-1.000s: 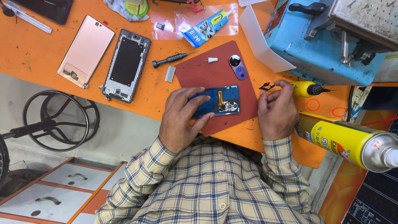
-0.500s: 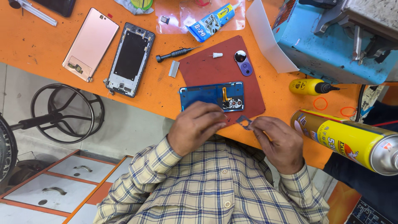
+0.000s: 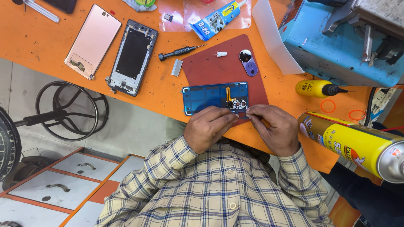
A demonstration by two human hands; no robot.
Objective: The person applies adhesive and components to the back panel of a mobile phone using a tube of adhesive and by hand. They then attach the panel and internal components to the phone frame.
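A blue phone back cover (image 3: 210, 96) lies inside up on a dark red mat (image 3: 219, 69), with an orange flex strip and camera module (image 3: 236, 102) at its right end. My left hand (image 3: 208, 126) rests at the cover's near edge, fingertips pressing on it beside the module. My right hand (image 3: 273, 128) meets it from the right, thumb and forefinger pinched on a small pale part (image 3: 248, 111) at the module. The part is mostly hidden by my fingers.
On the orange bench lie a pink phone back (image 3: 93, 40), a dark phone frame (image 3: 132, 56), a small screwdriver (image 3: 181, 51), a glue tube (image 3: 214, 20), a purple camera ring (image 3: 249, 63), a yellow bottle (image 3: 315, 88) and a yellow spray can (image 3: 357, 143). A blue machine (image 3: 336, 46) stands at the right.
Both hands moved from the bench's near edge up to the cover's right end, fingertips now together at the camera module. One second ago my left hand lay over the cover.
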